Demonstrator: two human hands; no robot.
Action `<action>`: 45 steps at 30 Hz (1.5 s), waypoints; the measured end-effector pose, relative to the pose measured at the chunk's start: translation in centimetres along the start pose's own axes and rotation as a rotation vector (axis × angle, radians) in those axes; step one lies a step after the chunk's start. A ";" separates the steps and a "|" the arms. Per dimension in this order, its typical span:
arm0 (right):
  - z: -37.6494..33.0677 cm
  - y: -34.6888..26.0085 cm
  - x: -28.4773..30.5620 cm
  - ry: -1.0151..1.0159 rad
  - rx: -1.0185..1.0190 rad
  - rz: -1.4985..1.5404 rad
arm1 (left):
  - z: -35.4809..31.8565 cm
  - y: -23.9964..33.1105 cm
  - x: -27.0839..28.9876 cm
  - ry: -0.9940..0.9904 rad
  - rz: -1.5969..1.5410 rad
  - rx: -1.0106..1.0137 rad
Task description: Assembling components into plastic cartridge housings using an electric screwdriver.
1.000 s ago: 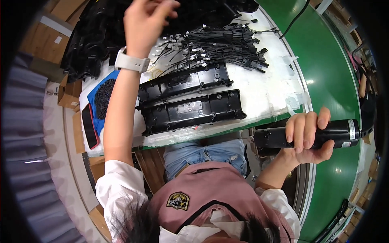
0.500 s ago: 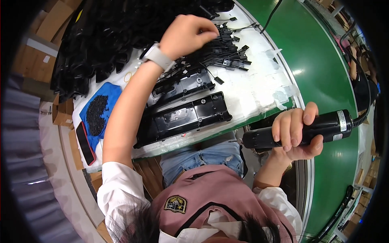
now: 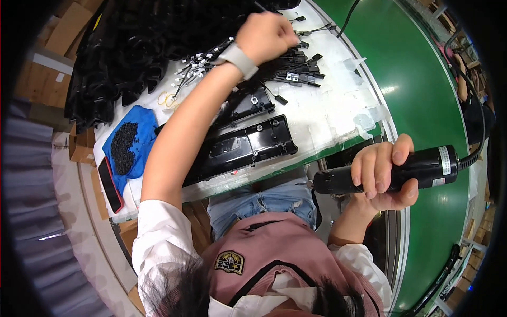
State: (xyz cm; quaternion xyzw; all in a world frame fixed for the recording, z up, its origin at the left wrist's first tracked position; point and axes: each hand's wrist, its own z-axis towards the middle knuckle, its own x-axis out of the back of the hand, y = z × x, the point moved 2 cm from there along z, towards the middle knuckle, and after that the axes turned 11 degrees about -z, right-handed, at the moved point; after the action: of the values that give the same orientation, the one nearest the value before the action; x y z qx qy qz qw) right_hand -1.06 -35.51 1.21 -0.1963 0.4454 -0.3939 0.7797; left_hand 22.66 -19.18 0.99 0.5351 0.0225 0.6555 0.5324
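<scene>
My left hand (image 3: 266,38), with a pale watch band at the wrist, is over the far part of the pile of black cables with small connectors (image 3: 303,71). Its fingers are curled together; what they hold, if anything, is hidden. My right hand (image 3: 381,171) grips a black corded electric screwdriver (image 3: 430,165), its bit pointing left past the table's near edge. A long black plastic housing (image 3: 245,145) lies open side up at the near edge. A second housing (image 3: 253,103) lies behind it, partly covered by my left forearm.
Black moulded parts (image 3: 132,53) are heaped at the far left. Small black screws (image 3: 125,145) lie on a blue cloth (image 3: 145,124), beside a red-edged phone (image 3: 110,185). Yellow rubber bands (image 3: 167,99) lie nearby. A green conveyor surface (image 3: 428,105) runs along the right.
My left hand has moved right and slightly farther away over the cables, uncovering white connectors behind the forearm. My right hand and the screwdriver have barely moved.
</scene>
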 end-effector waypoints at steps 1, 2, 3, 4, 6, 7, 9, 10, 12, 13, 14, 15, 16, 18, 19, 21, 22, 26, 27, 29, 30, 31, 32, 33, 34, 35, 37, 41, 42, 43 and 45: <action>-0.1 -0.2 0.0 0.003 0.007 -0.007 | 0.1 0.5 1.7 0.128 -0.047 -0.030; -0.1 -0.2 0.0 -0.009 0.013 -0.007 | 0.1 0.0 4.2 0.186 -0.180 -0.002; -0.2 -0.3 0.1 -0.006 0.010 -0.002 | -0.3 1.1 7.1 0.245 -0.154 0.089; -0.4 -0.6 0.7 -0.003 0.015 0.006 | -0.8 6.3 8.4 0.405 -0.395 0.254; -0.3 -0.3 0.9 -0.010 0.025 0.029 | -2.1 5.1 11.8 0.623 -0.604 0.116; -0.2 -0.2 0.8 -0.016 0.019 0.038 | -3.0 4.7 13.3 0.707 -0.617 0.087; 0.0 0.1 0.7 -0.023 0.013 0.043 | -4.9 4.4 14.9 0.846 -0.667 -0.015; 0.0 0.3 0.6 -0.033 0.015 0.041 | -5.9 4.1 15.3 0.870 -0.640 -0.031; 0.5 0.6 0.3 -0.062 0.011 0.049 | -7.5 3.8 15.3 0.869 -0.537 -0.035; 0.6 0.6 0.0 -0.087 0.019 0.052 | -8.2 4.0 14.9 0.843 -0.463 -0.021; 0.7 0.6 -0.2 -0.113 0.011 0.045 | -8.9 4.2 14.6 0.766 -0.365 0.007; 0.7 0.6 -0.5 -0.117 -0.006 0.050 | -10.0 3.7 14.3 0.663 -0.372 -0.001; 0.7 0.5 -0.7 -0.138 -0.004 0.039 | -11.0 3.8 13.9 0.642 -0.356 -0.036; 0.8 0.7 -0.9 -0.159 -0.002 0.021 | -12.5 5.1 13.1 0.647 -0.357 -0.056; 0.9 0.8 -1.1 -0.162 -0.009 0.019 | -12.6 4.6 13.5 0.609 -0.275 -0.339; 1.1 0.7 -1.6 -0.203 0.005 0.044 | -14.9 4.6 14.3 0.589 -0.149 -0.321; 1.2 0.8 -1.8 -0.213 0.019 0.064 | -15.7 5.3 14.4 0.603 -0.138 -0.308; 1.5 1.1 -2.8 -0.250 0.012 0.124 | -18.5 6.4 14.3 0.630 -0.239 -0.180; 1.7 1.3 -3.1 -0.258 0.008 0.125 | -19.2 6.3 14.5 0.608 -0.217 -0.078; 2.0 1.3 -3.8 -0.295 -0.013 0.180 | -19.6 5.5 13.6 0.578 -0.467 0.194; 2.1 1.3 -4.1 -0.301 -0.013 0.176 | -19.7 5.1 13.0 0.528 -0.564 0.316; 2.4 1.4 -4.4 -0.317 -0.023 0.218 | -20.1 4.6 12.6 0.436 -0.592 0.381; 2.6 1.5 -4.7 -0.332 -0.033 0.258 | -20.6 4.2 12.0 0.418 -0.657 0.405; 2.9 1.5 -4.9 -0.341 -0.034 0.260 | -21.0 3.7 11.4 0.398 -0.722 0.428; 3.1 1.4 -5.2 -0.364 -0.053 0.284 | -21.5 3.4 11.1 0.372 -0.643 0.456; 3.3 1.4 -5.5 -0.385 -0.073 0.309 | -21.9 3.2 10.9 0.346 -0.564 0.484; 3.7 1.6 -6.0 -0.388 -0.069 0.322 | -22.0 3.1 10.6 0.381 -0.421 0.440; 4.6 1.6 -6.9 -0.428 -0.025 0.359 | -22.1 5.2 10.2 0.212 -0.045 0.269; 4.9 1.6 -7.1 -0.492 -0.032 0.360 | -22.3 5.5 9.8 0.184 -0.062 0.238; 5.2 1.6 -7.4 -0.555 -0.040 0.361 | -22.6 5.7 9.4 0.155 -0.080 0.206; 5.7 1.6 -7.8 -0.589 -0.055 0.364 | -23.1 5.6 8.2 0.066 -0.077 0.211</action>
State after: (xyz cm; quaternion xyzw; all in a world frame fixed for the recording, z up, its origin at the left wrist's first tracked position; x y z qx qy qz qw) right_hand 2.21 -28.67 7.37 -0.2397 0.2393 -0.1629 0.9267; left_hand 3.28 -3.20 0.01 0.5652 0.1296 0.6457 0.4968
